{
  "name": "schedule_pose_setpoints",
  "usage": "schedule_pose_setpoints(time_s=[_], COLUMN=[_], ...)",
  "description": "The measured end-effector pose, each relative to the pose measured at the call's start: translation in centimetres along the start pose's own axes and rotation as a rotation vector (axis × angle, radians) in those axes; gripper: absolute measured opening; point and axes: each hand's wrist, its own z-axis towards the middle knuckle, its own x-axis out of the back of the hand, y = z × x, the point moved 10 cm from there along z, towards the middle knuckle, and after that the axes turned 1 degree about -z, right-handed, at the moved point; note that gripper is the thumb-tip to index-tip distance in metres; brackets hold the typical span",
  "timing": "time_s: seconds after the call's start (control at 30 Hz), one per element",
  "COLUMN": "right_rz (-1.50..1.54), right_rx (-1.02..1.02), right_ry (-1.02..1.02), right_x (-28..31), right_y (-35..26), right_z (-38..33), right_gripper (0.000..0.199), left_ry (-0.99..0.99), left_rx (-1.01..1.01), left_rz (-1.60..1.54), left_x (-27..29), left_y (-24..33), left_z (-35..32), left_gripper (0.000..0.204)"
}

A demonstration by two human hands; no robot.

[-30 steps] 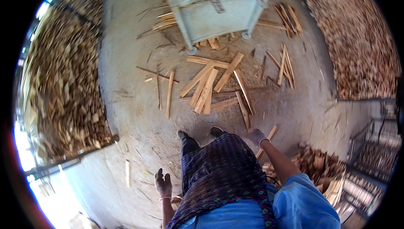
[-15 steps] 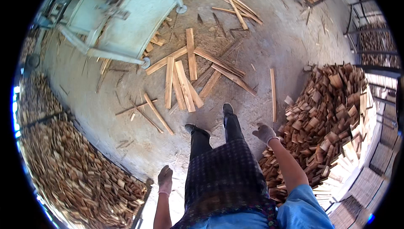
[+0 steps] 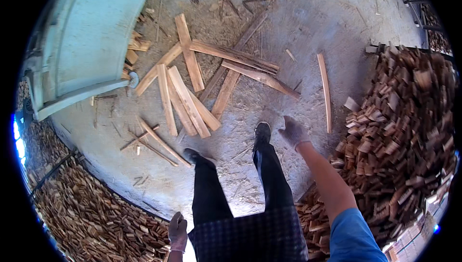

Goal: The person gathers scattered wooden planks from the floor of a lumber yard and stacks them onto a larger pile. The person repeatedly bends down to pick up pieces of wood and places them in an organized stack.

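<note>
Concrete floor (image 3: 308,28): worn and grey, it spreads beneath the scene, strewn with splinters and dust.
Right woodpile (image 3: 385,125): short brown pieces heap up along the right side, beyond the person's bare right forearm (image 3: 327,180).
Left woodpile (image 3: 96,209): similar short pieces fill the lower left, edged by a dark rail.
Pale blue stand (image 3: 101,26): its metal panel and round feet occupy the upper left, with wood scraps beside it.
Loose boards (image 3: 188,102): several lie fanned and overlapping on the floor, ahead of the person's dark shoes (image 3: 262,132).
Narrow strip (image 3: 325,93): it lies alone between the boards and the right woodpile.
Dark-ended plank (image 3: 260,77): it rests among the boards, just ahead of the right hand.
Right hand (image 3: 292,133): gloved, it hovers open, fingers slightly apart, above the floor.
Left hand (image 3: 178,233): gloved, fingers bent (whether around anything, one cannot tell), it hangs near the left woodpile.
</note>
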Motion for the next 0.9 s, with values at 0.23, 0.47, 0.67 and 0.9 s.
schedule_pose_setpoints(time_s=[0.23, 0.47, 0.67, 0.9], right_rz=[-0.097, -0.228, 0.016, -0.353], right_rx=[0.142, 0.143, 0.14, 0.173], right_ry=[0.305, 0.212, 0.168, 0.349], right_x=[0.8, -3.4, -1.8, -4.9], right_y=[-4.7, -10.6, -5.4, 1.2], right_z=[21.5, 36.4, 33.0, 24.3], right_gripper=[0.062, 0.071, 0.04, 0.075], left_ry=[-0.09, -0.398, -0.353, -0.386], left_rx=[-0.206, -0.337, -0.242, -0.059], left_rz=[0.21, 0.302, 0.206, 0.127], left_x=[-13.8, -21.7, -20.3, -21.1], left_y=[11.9, 14.0, 11.7, 8.5], left_z=[6.4, 10.0, 10.9, 12.0], left_gripper=[0.042, 0.047, 0.047, 0.047])
